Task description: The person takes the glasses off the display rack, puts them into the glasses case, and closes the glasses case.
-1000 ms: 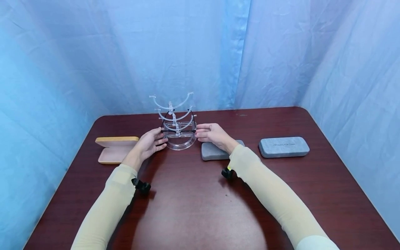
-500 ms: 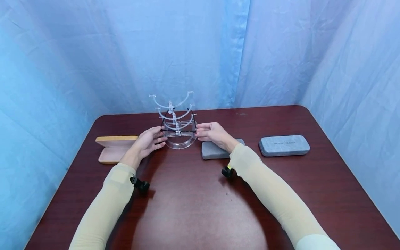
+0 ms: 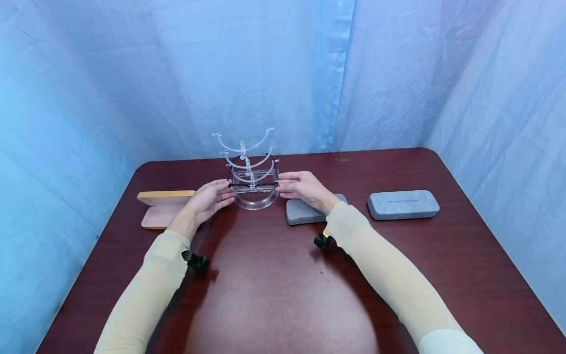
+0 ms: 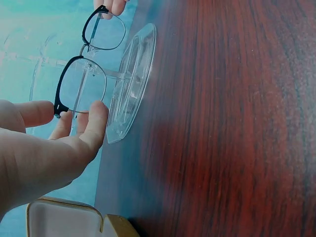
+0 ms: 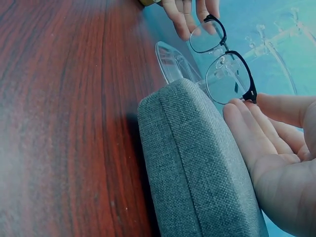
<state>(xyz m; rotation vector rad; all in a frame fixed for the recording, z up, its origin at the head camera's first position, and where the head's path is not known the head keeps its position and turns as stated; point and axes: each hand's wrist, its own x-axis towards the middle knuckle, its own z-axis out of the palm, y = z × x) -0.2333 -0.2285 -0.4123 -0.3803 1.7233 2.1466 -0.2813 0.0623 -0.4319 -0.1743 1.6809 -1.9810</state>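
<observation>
A pair of eyeglasses (image 3: 267, 184) with a black upper frame and clear lenses is held level at the front of a clear tiered display stand (image 3: 253, 206). My left hand (image 3: 208, 201) pinches the left end of the frame between thumb and fingers, as the left wrist view shows on the black brow (image 4: 63, 81). At the opposite end, my right hand (image 3: 307, 189) pinches the right corner. Its temples reach back among the stand's curved arms; whether they touch them I cannot tell. Beneath my right hand lies a grey fabric case (image 5: 192, 158), partly hidden.
An open yellow case (image 3: 161, 216) with a pale lining lies left, partly behind my left wrist. A shut blue-grey case (image 3: 403, 204) with lettering lies to the right. Blue curtains (image 3: 265, 73) surround the dark red wooden table (image 3: 274, 275).
The eyeglasses have come slightly toward me relative to the stand, with both hands still pinching their ends. The cases have stayed where they were.
</observation>
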